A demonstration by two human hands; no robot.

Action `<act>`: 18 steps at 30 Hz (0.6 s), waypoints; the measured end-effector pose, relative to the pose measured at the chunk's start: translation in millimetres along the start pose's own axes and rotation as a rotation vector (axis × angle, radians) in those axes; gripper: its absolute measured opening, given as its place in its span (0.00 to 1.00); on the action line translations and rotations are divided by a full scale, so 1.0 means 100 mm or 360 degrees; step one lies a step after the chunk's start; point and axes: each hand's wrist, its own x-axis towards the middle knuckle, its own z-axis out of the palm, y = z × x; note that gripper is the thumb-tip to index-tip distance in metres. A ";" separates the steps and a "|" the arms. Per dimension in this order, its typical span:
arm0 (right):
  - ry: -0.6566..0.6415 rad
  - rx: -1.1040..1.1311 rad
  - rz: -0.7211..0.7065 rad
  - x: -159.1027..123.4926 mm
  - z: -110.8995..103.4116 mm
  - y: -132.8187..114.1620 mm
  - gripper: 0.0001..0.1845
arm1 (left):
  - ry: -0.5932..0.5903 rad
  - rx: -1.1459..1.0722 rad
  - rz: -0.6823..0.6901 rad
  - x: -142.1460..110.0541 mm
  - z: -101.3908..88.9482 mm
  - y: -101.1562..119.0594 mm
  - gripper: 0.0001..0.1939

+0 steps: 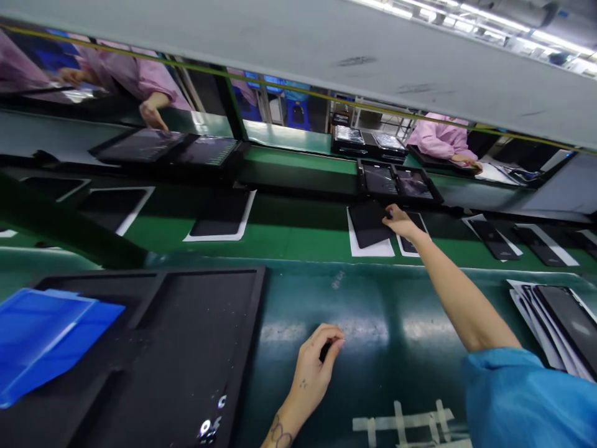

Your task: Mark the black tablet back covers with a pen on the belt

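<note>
My right hand reaches across the green conveyor belt and grips the edge of a black flat panel. That panel lies on a white sheet, partly lifted or tilted. Another black panel on white sits just to the right of my hand. My left hand is closer to me, above a dark green bench surface. Its fingers pinch a small black item, mostly hidden by the fingers.
A stack of black panels with white sheets lies at the right. A black foam tray with blue plastic film fills the left. Beyond the belt, co-workers in pink gowns handle panels in black trays.
</note>
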 end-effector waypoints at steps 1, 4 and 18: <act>0.0052 0.0026 -0.0067 -0.08 -0.15 -0.05 0.25 | 0.0002 -0.0009 -0.0014 -0.01 0.00 0.01 0.07; 0.0150 0.0001 -0.0410 -0.52 -0.61 -0.26 0.14 | 0.0016 -0.0058 -0.0059 -0.03 0.02 0.01 0.08; -0.0883 0.0450 -0.0924 -2.11 0.74 -1.14 0.06 | 0.0442 0.0086 -0.0355 0.38 -0.69 0.16 0.09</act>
